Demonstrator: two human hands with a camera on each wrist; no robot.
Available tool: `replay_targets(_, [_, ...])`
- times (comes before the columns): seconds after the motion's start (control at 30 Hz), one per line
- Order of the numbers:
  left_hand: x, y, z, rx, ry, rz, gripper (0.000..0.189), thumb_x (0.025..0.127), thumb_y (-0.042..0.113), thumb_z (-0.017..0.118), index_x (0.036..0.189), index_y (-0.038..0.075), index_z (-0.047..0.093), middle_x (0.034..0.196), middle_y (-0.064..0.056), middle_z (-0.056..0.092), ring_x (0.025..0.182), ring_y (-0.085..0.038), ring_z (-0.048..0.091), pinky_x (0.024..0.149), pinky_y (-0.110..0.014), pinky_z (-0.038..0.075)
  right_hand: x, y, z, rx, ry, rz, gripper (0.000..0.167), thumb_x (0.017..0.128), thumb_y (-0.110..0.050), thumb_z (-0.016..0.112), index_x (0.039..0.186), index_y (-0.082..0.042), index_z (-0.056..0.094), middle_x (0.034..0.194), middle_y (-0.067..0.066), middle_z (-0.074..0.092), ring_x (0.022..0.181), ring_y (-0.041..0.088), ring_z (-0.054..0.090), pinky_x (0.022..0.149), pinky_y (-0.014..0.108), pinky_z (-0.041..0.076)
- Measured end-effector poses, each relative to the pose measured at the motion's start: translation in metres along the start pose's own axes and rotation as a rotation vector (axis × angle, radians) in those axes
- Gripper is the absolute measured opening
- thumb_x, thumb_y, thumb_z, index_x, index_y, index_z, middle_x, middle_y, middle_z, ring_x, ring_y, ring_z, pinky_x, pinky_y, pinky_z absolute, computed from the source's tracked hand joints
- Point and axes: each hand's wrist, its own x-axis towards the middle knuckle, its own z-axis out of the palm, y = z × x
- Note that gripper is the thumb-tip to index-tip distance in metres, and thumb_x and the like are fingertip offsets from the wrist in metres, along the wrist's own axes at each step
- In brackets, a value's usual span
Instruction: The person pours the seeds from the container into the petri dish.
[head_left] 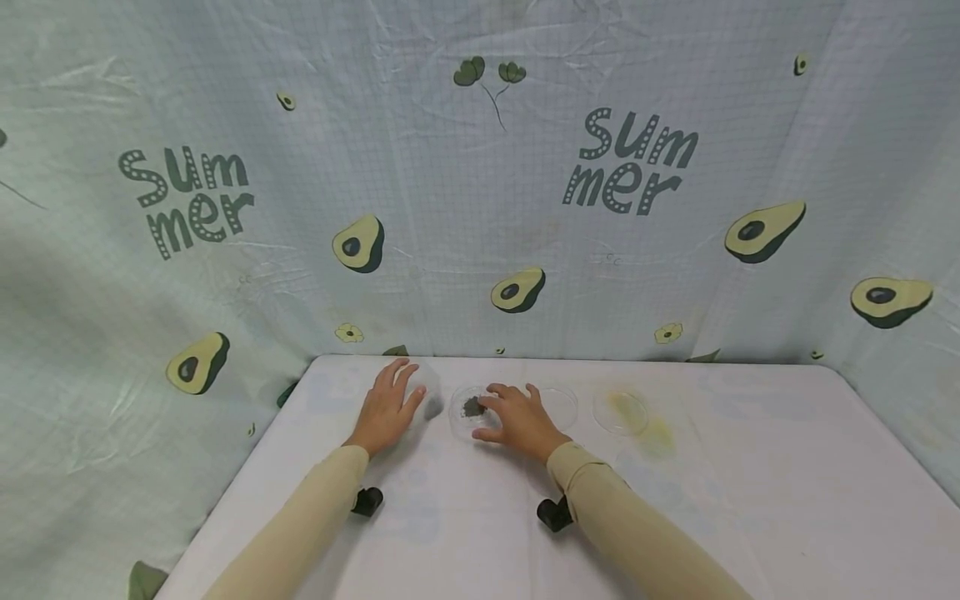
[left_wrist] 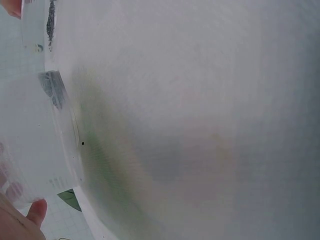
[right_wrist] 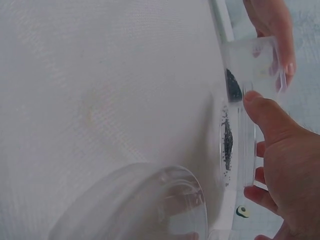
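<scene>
My left hand [head_left: 384, 410] grips a clear plastic container [right_wrist: 250, 55] by its far side. It is tilted, and dark granules [right_wrist: 233, 89] lie gathered in its lower corner. Next to it, a clear petri dish [head_left: 456, 423] on the table holds a small heap of dark granules [head_left: 472, 407]. Just above that dish my right hand [head_left: 521, 422] holds a clear round lid [right_wrist: 248, 140], thumb on one side of the rim and fingertips on the other. In the left wrist view, the container [left_wrist: 30, 115] shows at the left edge with the granules in its corner.
To the right stand two more clear round dishes: one [head_left: 570, 410] close behind my right hand, another [head_left: 607, 421] farther right beside a yellowish patch [head_left: 658, 437] on the white cloth. A patterned curtain [head_left: 450, 208] hangs behind the table's far edge.
</scene>
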Motion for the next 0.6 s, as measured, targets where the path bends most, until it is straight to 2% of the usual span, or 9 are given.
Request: replay_targets(0.6, [-0.0001,-0.0003,0.0006,0.009,-0.006,-0.01,0.05,0.102,0.037,0.044,0.142,0.007,0.043,0.152,-0.015,0.034,0.141,-0.035,0.032,0.106,-0.062,0.035,0.0031,0.0015,0.0024,-0.02,0.045,-0.02,0.055,0.084,-0.05,0.069,0.127,-0.016,0.064,0.139,0.008,0.056,0.129,0.024,0.053,0.107,0.064,0.032])
